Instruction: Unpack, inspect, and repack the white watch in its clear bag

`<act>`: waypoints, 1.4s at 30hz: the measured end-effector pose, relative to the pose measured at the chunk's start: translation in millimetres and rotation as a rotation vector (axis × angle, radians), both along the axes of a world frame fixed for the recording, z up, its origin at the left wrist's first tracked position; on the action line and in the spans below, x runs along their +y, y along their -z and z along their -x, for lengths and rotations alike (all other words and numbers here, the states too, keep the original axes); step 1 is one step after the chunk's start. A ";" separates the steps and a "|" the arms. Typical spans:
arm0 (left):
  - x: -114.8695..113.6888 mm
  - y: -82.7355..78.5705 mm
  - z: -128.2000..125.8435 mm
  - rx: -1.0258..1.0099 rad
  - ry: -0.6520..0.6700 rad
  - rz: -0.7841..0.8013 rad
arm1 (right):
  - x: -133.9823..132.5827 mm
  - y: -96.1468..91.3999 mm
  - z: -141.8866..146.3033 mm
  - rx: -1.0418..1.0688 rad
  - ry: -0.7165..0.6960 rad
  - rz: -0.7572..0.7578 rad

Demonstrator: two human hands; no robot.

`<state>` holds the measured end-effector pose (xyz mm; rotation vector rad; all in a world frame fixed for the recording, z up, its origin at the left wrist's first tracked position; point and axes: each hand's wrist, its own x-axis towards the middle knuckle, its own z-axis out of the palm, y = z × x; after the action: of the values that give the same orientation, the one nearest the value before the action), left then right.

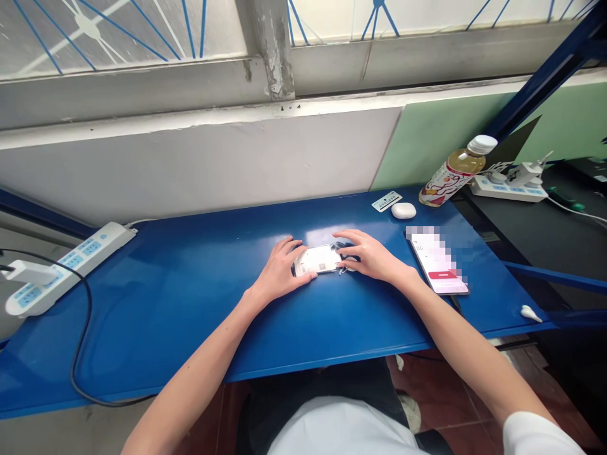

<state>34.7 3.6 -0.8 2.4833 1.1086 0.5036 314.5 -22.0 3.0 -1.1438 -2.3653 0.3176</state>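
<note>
A small, flat, white rectangular object (320, 259) with shiny edges and a small dark square mark lies at the middle of the blue desk; its exact kind I cannot make out. My left hand (283, 265) grips its left end, thumb along the near edge and fingers curled at the far side. At the other end, the fingers of my right hand (365, 253) bend around the right edge. Something small and silvery, perhaps a strap or charm, shows under the right fingertips, partly hidden.
To the right, a lit phone (439, 262) lies on the blue desk (190, 303), with a white earbud case (403, 210), a card (386, 201) and a drink bottle (455, 174) behind it. One earbud (530, 313) is near the right edge. A power strip (76, 265) with a black cable stands left.
</note>
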 end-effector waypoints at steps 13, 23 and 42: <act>3.3 0.5 3.0 0.033 0.021 0.003 | -1.2 -16.6 -19.2 -0.018 0.075 0.152; 1.9 4.2 0.9 0.026 0.039 -0.046 | -3.8 0.4 1.9 0.011 0.048 0.127; 1.8 0.6 1.9 0.034 0.034 -0.029 | -1.9 -2.9 -9.7 -0.003 0.065 0.129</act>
<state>32.8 5.4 -1.4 2.5403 1.0771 0.4726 324.2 -23.9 5.9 -1.2775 -2.3330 0.4514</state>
